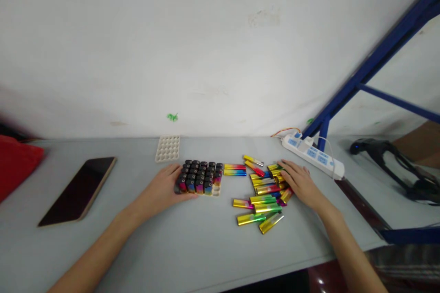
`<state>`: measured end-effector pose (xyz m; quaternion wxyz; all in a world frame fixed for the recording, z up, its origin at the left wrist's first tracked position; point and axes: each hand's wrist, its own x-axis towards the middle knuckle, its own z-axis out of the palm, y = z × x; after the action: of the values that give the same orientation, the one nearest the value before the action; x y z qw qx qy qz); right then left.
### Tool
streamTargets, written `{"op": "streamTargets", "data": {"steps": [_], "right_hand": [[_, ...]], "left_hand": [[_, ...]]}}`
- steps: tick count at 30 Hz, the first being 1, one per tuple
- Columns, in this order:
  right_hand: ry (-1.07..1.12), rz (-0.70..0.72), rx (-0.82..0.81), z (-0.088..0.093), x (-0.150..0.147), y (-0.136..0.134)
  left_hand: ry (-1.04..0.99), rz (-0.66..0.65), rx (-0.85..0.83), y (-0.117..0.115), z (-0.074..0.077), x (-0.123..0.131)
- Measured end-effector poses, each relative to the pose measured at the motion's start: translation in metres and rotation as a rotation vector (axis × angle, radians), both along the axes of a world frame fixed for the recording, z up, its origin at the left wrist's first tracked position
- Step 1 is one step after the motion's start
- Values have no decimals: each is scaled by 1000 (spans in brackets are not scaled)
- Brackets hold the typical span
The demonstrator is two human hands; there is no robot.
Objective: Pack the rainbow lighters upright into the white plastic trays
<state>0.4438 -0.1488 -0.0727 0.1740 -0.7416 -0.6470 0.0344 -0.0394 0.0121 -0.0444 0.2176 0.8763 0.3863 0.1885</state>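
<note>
Left hand: the left hand (168,184) curves round the left end of the block of upright lighters (200,186), thumb along the front, fingers toward the back; squeezing or only steadying, cannot tell.
Right hand: the right hand (300,182) lies well apart from the left, fingers stretched over the right edge of the pile of loose lighters (263,200); whether one is pinched beneath, cannot tell.
Filled tray: the upright lighters stand black caps up in a pale moulded tray (216,191), a few bare pockets showing at its near right corner.
Loose lighters: metallic gradient bodies, yellow running to green, red, blue or magenta, heaped and crossing between the hands; a side-by-side pair (234,170) lies just right of the block.
Handling (judged): each piece light, stiff, slick; best pinched across the middle of the body. Block likely heavier and prone to topple pieces; support low, from both ends.
Second tray: a pocketed tray (167,149) behind the block, near the wall (206,64).
Tabletop margins: smartphone (80,192) at left on the grey tabletop (158,252); white power strip (312,154) right, beyond the pile.
</note>
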Motion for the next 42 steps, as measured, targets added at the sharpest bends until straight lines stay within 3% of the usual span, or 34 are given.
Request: {"op": "streamTargets", "data": {"steps": [5, 18, 22, 25, 34, 39, 42], "right_hand": [[53, 85, 108, 0, -15, 18], [254, 339, 4, 45, -31, 48], [331, 279, 129, 46, -38, 49], [509, 187, 195, 48, -49, 52], [1020, 124, 186, 86, -113, 86], [1246, 158, 232, 75, -149, 103], [1351, 251, 161, 66, -168, 101]], "left_hand": [[3, 5, 15, -1, 2, 0], [-5, 5, 9, 0, -1, -1], [-8, 1, 2, 0, -3, -1], [-16, -5, 2, 0, -1, -1], [-17, -14, 26, 0, -2, -1], [-5, 14, 24, -1, -3, -2], [7, 17, 25, -1, -5, -2]]}}
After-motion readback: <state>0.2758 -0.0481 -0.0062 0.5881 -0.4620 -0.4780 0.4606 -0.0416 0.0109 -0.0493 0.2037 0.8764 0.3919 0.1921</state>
